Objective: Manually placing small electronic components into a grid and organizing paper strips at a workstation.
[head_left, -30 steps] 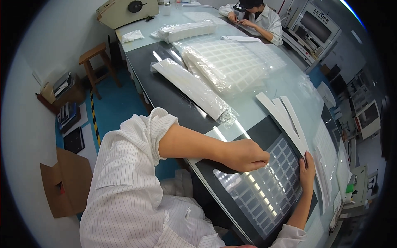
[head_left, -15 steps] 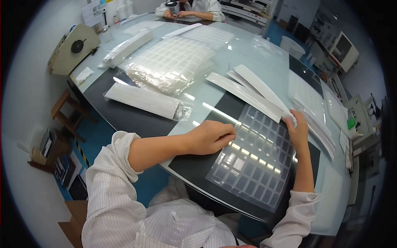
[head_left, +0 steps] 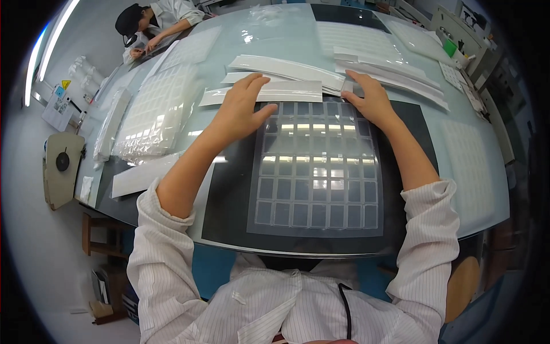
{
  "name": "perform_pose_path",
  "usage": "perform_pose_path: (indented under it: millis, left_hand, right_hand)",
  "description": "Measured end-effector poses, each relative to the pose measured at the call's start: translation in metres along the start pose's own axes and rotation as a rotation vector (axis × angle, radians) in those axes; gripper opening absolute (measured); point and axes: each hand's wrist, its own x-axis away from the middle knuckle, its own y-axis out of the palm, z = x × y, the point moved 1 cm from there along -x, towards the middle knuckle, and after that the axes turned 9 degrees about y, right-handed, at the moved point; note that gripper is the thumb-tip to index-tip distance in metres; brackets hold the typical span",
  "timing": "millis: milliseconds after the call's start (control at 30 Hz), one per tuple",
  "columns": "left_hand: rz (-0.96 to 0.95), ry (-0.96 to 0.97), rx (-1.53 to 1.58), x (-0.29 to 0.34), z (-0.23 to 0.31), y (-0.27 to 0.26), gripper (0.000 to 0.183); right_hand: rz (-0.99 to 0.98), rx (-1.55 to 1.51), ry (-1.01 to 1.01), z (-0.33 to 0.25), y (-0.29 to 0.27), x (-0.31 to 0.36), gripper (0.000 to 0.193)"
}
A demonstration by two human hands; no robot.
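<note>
A clear plastic sheet of rectangular pockets (head_left: pixel 338 216) lies flat before me on a black mat (head_left: pixel 229 213). My left hand (head_left: pixel 240 110) is over its far left corner, thumb and fingers apart, holding nothing. Beyond the sheet lie several long white strips (head_left: pixel 275 92), some overlapping. At their right end is my right hand (head_left: pixel 371 102), its thumb and forefinger curved round a small pale translucent thing that I cannot make out. Its other fingers are partly hidden.
At the left lie bagged pocket sheets (head_left: pixel 152 114) and a wrapped white bundle (head_left: pixel 112 123). More white strips (head_left: pixel 395 77) lie right of my right hand. A co-worker (head_left: pixel 163 23) bends over the far left of the glass table (head_left: pixel 275 40). A beige machine (head_left: pixel 62 166) stands left.
My view has turned to the right, and the sheet now appears square before me. My left hand has moved from the sheet's left edge to its far corner and opened from a fist.
</note>
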Motion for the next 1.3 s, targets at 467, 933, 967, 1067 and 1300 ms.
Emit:
perform_pose_path:
  millis: [467,933,967,1067,1300]
  left_hand:
    - [0.129,-0.292,0.185,-0.016,-0.079,0.034,0.02]
    - [0.659,-0.284,0.015,-0.017,-0.084,0.026,0.019]
    - [0.684,-0.28,0.018,-0.017,-0.083,0.026,0.019]
    - [0.706,-0.282,0.023,-0.015,-0.085,0.028,0.018]
    - [0.719,-0.347,0.066,-0.01,-0.087,0.028,0.019]
  right_hand:
    - [-0.243,-0.317,0.069,0.001,0.006,-0.022,0.057]
    - [-0.248,-0.373,0.176,-0.003,0.03,-0.047,0.065]
    - [-0.255,-0.368,0.177,-0.003,0.032,-0.049,0.061]
    - [-0.351,-0.346,0.182,-0.004,0.025,-0.054,0.042]
    - [-0.259,-0.445,0.148,-0.01,0.029,-0.046,0.033]
